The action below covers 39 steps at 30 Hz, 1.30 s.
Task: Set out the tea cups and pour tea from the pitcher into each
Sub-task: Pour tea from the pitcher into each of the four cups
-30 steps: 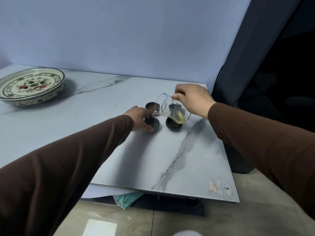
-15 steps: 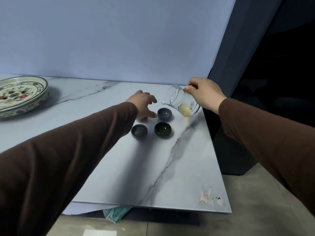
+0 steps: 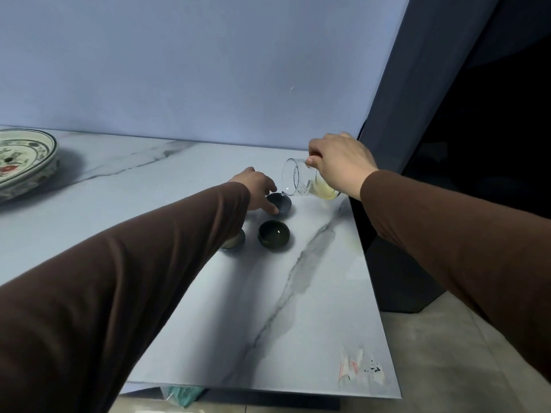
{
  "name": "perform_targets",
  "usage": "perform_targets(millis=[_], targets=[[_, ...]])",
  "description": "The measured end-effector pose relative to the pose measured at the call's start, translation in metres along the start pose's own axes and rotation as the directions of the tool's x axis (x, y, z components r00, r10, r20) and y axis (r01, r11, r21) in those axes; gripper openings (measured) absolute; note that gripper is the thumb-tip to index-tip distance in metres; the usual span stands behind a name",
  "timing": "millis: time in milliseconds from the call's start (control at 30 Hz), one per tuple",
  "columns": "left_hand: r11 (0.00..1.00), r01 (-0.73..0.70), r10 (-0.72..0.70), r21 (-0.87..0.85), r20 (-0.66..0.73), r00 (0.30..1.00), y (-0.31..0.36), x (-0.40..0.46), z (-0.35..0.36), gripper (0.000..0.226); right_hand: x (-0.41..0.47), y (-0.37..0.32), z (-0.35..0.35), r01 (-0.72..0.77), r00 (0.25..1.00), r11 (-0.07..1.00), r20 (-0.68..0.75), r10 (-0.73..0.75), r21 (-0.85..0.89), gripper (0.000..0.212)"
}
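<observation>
Three small dark tea cups stand on the marble table. The far cup is bluish, and my left hand rests against its left side, fingers curled around it. The near right cup is dark green with liquid glinting inside. The near left cup is mostly hidden by my left sleeve. My right hand holds the glass pitcher tilted left, its spout just over the far cup's rim. Pale yellow tea lies in the pitcher's base.
A large painted ceramic dish sits at the far left of the table. The table's right edge runs close to the cups, with a dark drop and grey floor beyond. A blue wall stands behind. A torn sticker marks the near right corner.
My right hand has tipped the pitcher lower, bringing its spout over the far cup. My left hand has closed in on that cup. The view shifted slightly.
</observation>
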<state>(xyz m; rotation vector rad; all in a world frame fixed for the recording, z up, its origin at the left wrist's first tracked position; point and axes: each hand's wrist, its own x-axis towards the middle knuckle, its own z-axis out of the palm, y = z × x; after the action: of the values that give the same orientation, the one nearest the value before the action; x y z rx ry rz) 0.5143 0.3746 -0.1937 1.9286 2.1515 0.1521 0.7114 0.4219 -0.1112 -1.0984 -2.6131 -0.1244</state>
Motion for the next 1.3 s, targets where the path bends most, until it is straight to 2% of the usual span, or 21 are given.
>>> perform_targets(millis=[133, 267, 500, 1300], targets=[[1.000, -0.020, 0.020, 0.009, -0.012, 1.000, -0.001, 0.002, 0.003, 0.055, 0.003, -0.005, 0.003, 0.041, 0.999, 0.998, -0.006, -0.042, -0.053, 0.022], [0.999, -0.013, 0.011, -0.051, -0.031, 0.999, -0.002, -0.001, 0.004, 0.051, 0.004, -0.011, 0.004, 0.095, 0.995, 0.992, -0.023, -0.098, -0.087, 0.021], [0.998, -0.020, 0.018, -0.058, -0.035, 0.999, -0.002, -0.003, 0.005, 0.043, 0.003, -0.021, 0.001, 0.194, 0.977, 0.967, -0.055, -0.205, -0.164, 0.020], [0.999, -0.013, 0.012, -0.037, -0.035, 0.999, -0.002, -0.002, 0.005, 0.047, 0.006, -0.034, -0.012, 0.294, 0.944, 0.897, -0.046, -0.326, -0.330, 0.020]])
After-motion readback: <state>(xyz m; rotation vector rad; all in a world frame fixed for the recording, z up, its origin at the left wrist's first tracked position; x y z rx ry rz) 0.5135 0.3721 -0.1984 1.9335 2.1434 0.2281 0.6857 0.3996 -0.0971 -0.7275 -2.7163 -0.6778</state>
